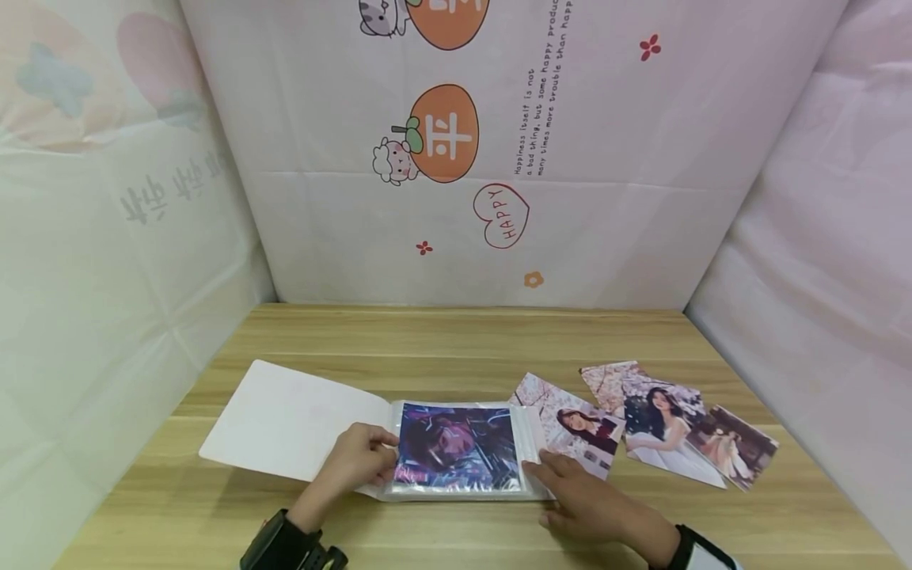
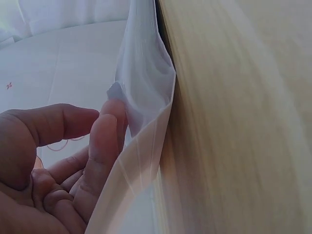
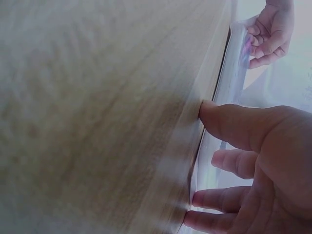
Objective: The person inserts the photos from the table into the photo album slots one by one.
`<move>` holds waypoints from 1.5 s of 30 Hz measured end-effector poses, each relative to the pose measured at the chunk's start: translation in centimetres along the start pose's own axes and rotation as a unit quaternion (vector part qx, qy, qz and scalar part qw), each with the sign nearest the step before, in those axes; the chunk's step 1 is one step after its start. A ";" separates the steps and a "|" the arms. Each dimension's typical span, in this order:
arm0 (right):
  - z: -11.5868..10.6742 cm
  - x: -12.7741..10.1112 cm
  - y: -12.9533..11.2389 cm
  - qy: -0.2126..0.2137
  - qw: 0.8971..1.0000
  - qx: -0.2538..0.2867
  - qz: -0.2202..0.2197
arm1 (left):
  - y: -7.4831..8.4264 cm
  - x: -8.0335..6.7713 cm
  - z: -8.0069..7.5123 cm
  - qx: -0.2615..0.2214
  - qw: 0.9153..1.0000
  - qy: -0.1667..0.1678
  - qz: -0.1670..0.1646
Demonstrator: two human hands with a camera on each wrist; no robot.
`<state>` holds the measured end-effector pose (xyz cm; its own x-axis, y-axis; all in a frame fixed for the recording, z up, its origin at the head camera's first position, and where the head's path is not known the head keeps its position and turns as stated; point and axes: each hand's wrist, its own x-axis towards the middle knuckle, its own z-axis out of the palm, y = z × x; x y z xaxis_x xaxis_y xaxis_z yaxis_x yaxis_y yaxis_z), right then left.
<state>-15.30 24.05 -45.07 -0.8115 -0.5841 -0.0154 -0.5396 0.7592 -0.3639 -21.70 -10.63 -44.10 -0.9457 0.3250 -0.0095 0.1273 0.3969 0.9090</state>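
A photo album point(image 1: 463, 497) lies unfolded on the table, its white cover point(image 1: 299, 419) turned to the left. A purple-blue photo point(image 1: 456, 447) is in the clear sleeve of the top page. My left hand point(image 1: 359, 457) has its fingertips at the photo's left edge. In the left wrist view, those fingers touch the clear sleeve point(image 2: 151, 73), beside a small greyish corner. My right hand point(image 1: 587, 499) rests on the album's right edge, fingers fairly straight. In the right wrist view, its thumb point(image 3: 229, 122) touches the near edge of the page.
Right of the album is a photo with a dark-haired figure point(image 1: 584, 427), partly under the page. Farther right, several overlapping photos point(image 1: 663, 427) are spread out. The wooden table point(image 1: 463, 336) meets white printed cloth walls point(image 1: 606, 237) at the back and both sides.
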 end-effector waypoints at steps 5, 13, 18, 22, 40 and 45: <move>0.0 0.0 0.0 0.001 1.000 -0.001 0.000 | 0.4 -0.3 -0.1 0.021 1.000 0.005 0.013; 0.0 -0.1 -0.1 0.012 1.000 -0.010 -0.006 | 1.4 -0.8 0.3 0.170 0.976 0.058 0.125; -0.1 -0.1 -0.1 0.011 1.000 -0.007 -0.002 | 1.9 -1.1 0.9 0.218 0.949 0.047 0.224; -0.1 -0.1 -0.1 0.008 1.000 -0.003 -0.001 | 2.1 -1.4 1.3 0.303 0.909 0.010 0.287; 0.0 -0.2 -0.2 0.005 1.000 0.001 0.002 | 1.5 -2.4 3.0 0.503 0.820 -0.084 0.258; -0.1 -0.2 -0.3 0.008 1.000 -0.001 0.003 | 1.3 -2.6 3.2 0.506 0.821 -0.088 0.250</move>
<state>-14.99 23.95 -44.90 -0.8177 -0.5756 -0.0025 -0.5359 0.7629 -0.3615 -18.13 -8.24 -44.22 -0.6529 0.7480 0.1191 0.7538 0.6570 0.0059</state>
